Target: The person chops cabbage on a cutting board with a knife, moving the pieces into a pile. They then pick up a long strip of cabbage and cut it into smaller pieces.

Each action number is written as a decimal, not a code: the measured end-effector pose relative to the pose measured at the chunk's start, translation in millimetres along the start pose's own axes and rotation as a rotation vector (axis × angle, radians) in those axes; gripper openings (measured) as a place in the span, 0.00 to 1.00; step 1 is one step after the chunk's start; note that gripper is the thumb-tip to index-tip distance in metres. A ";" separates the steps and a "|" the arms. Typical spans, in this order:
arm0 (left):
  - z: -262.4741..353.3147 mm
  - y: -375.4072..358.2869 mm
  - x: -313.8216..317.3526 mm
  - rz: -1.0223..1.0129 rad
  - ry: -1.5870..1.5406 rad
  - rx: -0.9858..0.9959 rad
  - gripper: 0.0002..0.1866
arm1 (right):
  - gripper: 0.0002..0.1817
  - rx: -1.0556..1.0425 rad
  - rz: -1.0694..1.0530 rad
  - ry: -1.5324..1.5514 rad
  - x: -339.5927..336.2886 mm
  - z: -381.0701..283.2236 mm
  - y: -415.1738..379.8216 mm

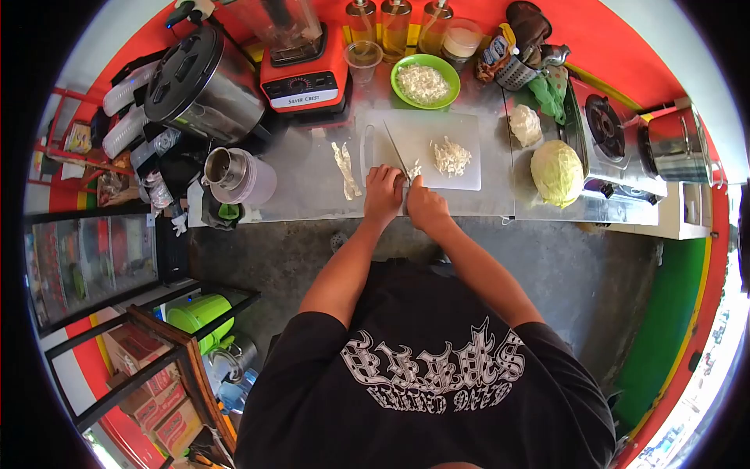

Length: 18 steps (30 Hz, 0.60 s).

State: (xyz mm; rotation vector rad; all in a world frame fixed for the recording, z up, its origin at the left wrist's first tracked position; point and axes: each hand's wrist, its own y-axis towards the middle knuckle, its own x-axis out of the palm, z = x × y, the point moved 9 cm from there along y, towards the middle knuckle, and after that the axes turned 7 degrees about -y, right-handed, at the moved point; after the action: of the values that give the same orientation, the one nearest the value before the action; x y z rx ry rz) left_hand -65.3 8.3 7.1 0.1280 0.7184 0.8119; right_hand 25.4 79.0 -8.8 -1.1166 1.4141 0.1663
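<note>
My right hand (428,206) is closed around the handle of a kitchen knife (395,145), whose blade points away from me over the white cutting board (378,148). Close on its left, my left hand (383,192) rests at the board's near edge with curled fingers; what they hold, if anything, is hidden. A few pale chopped bits (415,169) lie against the blade. Further right on the board sits a heap of chopped pale vegetable, likely cabbage (451,157). Behind the board, a green bowl (450,72) contains more of the same pale pieces.
Pale strips (344,170) lie left of the board. To the right are a whole cabbage (557,173), a whitish lump (525,125) and a stove (605,129). A red blender (303,79), pump bottles (396,22) and a metal-topped jug (248,178) stand around the counter.
</note>
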 end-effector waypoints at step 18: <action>-7.8 0.4 -2.1 0.049 -0.084 0.001 0.04 | 0.15 -0.017 0.017 -0.023 2.4 1.3 -2.5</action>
State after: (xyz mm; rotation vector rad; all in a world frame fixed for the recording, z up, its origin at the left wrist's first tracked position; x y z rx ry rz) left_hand -71.5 5.9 2.4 0.1808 0.6384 0.8483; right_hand 28.6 77.4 -9.9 -1.1141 1.4043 0.2029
